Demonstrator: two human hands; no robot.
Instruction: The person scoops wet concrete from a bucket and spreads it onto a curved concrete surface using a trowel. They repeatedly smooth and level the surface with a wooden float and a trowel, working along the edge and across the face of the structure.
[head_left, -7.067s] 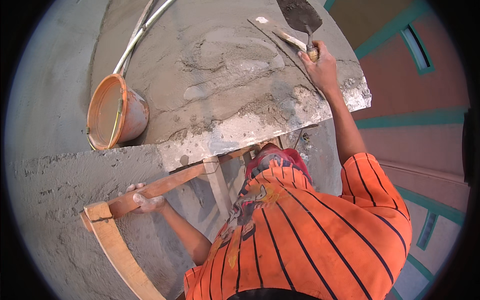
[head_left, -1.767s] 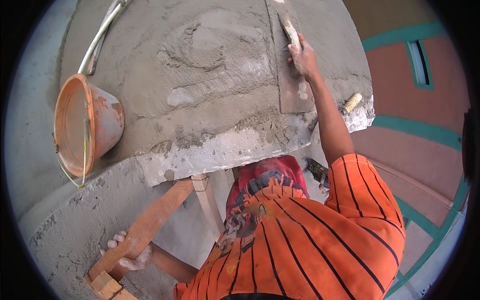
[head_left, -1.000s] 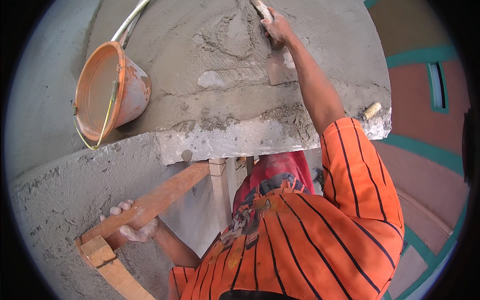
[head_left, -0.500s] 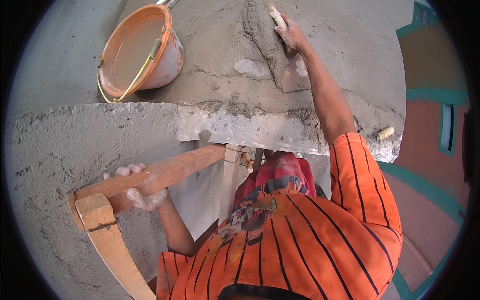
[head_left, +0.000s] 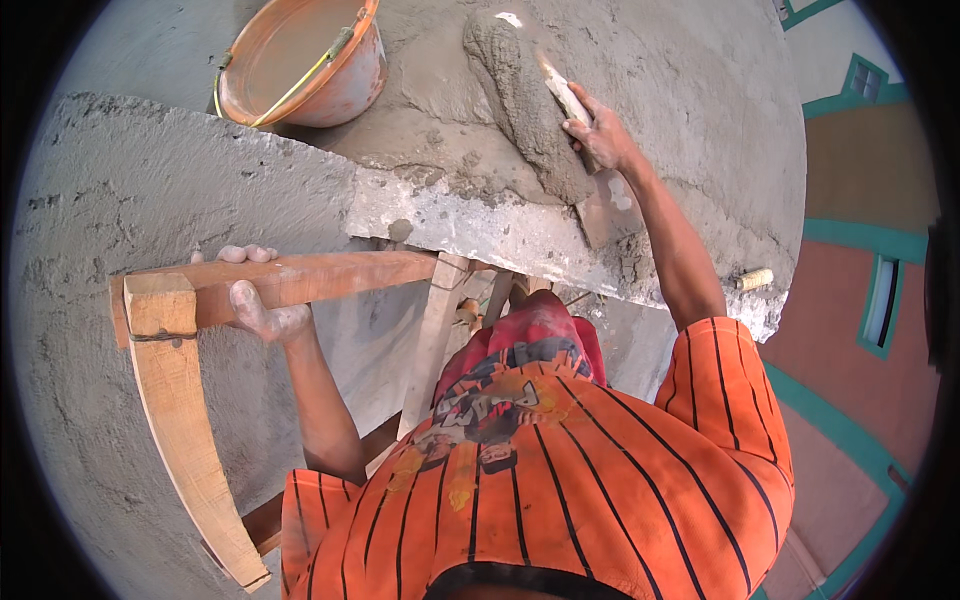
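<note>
My right hand is closed around the pale, worn handle of a trowel. Its flat blade rests on the mortar-covered slab, close to the slab's near edge. Just left of the blade, a thick ridge of wet grey mortar runs away from me. On the left, my left hand grips a wooden beam, with fingers over its far side and thumb on the near side. The blade's underside is hidden.
An orange bucket of greyish liquid stands at the upper left. The beam joins an upright post and a second wooden post beside the slab's rough edge. A small pale cylindrical piece lies near the right edge.
My right hand has brought the trowel closer to the slab's near edge, and the mortar ridge beside it looks thicker. The whole view has tilted and shifted. My left hand still holds the beam.
</note>
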